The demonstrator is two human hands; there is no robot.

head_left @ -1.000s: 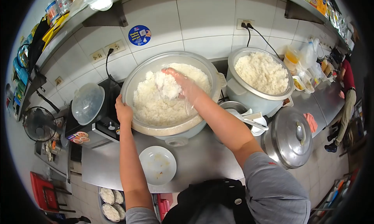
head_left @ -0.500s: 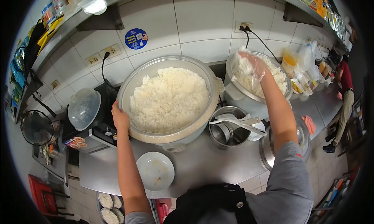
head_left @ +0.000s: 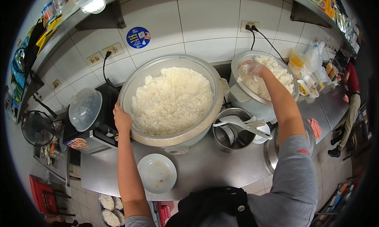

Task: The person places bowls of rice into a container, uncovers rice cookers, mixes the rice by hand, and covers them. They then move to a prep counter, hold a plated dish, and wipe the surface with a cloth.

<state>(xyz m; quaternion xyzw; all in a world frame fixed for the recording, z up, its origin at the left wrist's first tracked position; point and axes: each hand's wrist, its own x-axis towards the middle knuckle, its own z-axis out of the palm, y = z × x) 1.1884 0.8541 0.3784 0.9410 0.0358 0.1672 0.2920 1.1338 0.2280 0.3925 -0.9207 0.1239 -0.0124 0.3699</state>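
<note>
Rice (head_left: 276,71) fills the small pot (head_left: 245,93), and the right hand (head_left: 252,70), in a clear glove (head_left: 252,81), reaches in over its near left part; I cannot tell whether the fingers are closed on any. The step in hand looks like working rice by hand here; a next lift would call for a gathered grip and a clear path over the rim. Just left, the big pot (head_left: 218,90) holds a broad heap (head_left: 171,102). The left hand (head_left: 123,118) touches its left rim, how firmly I cannot tell. Nearer lie a pan (head_left: 222,143) with a scoop (head_left: 252,128) and a plate (head_left: 157,173)
</note>
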